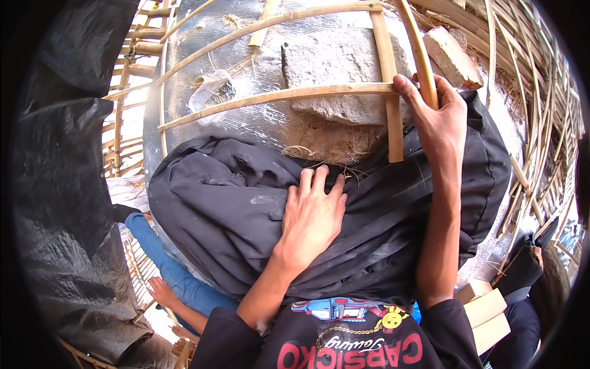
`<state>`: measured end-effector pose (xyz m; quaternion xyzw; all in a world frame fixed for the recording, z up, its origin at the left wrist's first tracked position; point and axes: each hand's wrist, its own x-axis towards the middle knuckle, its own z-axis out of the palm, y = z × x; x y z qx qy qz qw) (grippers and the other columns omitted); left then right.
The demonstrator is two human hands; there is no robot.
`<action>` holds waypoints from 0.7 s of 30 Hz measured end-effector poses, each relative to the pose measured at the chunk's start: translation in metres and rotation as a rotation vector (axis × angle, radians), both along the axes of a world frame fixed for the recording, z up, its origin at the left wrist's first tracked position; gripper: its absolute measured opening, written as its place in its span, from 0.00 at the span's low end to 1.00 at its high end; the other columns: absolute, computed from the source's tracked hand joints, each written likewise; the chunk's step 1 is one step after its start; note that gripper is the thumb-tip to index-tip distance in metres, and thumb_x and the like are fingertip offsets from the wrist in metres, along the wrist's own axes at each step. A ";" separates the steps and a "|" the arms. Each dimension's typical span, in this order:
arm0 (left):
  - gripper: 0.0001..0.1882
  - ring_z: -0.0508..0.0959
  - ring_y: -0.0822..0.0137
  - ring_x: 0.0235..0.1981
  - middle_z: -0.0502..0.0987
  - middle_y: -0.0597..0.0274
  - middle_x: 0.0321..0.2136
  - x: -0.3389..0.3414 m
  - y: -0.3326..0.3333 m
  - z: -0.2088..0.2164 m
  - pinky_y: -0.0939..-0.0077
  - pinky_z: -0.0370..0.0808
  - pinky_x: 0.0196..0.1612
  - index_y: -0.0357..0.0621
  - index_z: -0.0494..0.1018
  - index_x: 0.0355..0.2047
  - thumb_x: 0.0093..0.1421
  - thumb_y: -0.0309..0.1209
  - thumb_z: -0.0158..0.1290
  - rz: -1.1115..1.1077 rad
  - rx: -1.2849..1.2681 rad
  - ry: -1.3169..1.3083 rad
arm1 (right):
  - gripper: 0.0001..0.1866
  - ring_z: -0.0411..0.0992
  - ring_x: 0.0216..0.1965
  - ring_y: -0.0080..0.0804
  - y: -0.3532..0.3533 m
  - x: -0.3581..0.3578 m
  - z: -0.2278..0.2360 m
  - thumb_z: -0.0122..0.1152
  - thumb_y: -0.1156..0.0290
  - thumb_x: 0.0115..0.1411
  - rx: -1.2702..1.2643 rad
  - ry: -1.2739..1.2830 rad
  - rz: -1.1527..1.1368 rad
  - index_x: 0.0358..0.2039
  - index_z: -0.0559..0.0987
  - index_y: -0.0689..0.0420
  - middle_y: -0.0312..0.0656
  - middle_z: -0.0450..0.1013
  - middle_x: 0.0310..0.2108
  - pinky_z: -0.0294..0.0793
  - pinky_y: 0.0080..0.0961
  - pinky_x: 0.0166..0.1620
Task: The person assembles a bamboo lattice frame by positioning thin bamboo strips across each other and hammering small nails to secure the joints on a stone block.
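My right hand is closed round the lower end of a thick bamboo stick. Its thumb reaches the spot where a long thin bamboo strip meets a flat bamboo slat. A second long strip joins that slat farther away, so the pieces form an open frame reaching to the left. My left hand lies on the black cloth over my lap, palm down, fingers slightly apart and holding nothing. Thin bamboo shavings lie by its fingertips.
Beneath the frame sits a rough grey block on a silvery sheet. A clear plastic piece lies left of it, a broken brick right. Bamboo strips crowd the right. Another person's hand shows lower left, by black sheeting.
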<state>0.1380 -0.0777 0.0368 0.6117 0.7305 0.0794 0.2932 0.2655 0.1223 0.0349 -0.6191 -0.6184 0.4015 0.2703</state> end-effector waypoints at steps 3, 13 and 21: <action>0.16 0.67 0.52 0.58 0.71 0.48 0.53 0.000 0.002 -0.008 0.55 0.65 0.54 0.34 0.75 0.49 0.63 0.30 0.52 -0.070 0.095 -0.026 | 0.27 0.65 0.25 0.13 0.000 -0.001 0.003 0.77 0.50 0.54 -0.033 -0.047 0.005 0.38 0.81 0.64 0.30 0.73 0.25 0.67 0.15 0.29; 0.24 0.73 0.59 0.56 0.73 0.53 0.59 0.010 0.035 -0.032 0.58 0.63 0.58 0.37 0.70 0.57 0.61 0.31 0.53 -0.152 0.272 -0.038 | 0.28 0.68 0.22 0.17 0.001 0.002 -0.003 0.77 0.50 0.53 0.014 0.002 0.006 0.35 0.80 0.66 0.35 0.74 0.21 0.71 0.21 0.27; 0.24 0.72 0.49 0.53 0.74 0.41 0.51 0.006 0.024 -0.024 0.55 0.66 0.52 0.29 0.67 0.54 0.60 0.30 0.53 0.045 0.104 -0.085 | 0.29 0.70 0.23 0.20 0.000 0.000 0.000 0.76 0.50 0.54 0.022 -0.005 0.014 0.34 0.80 0.68 0.38 0.75 0.21 0.73 0.23 0.29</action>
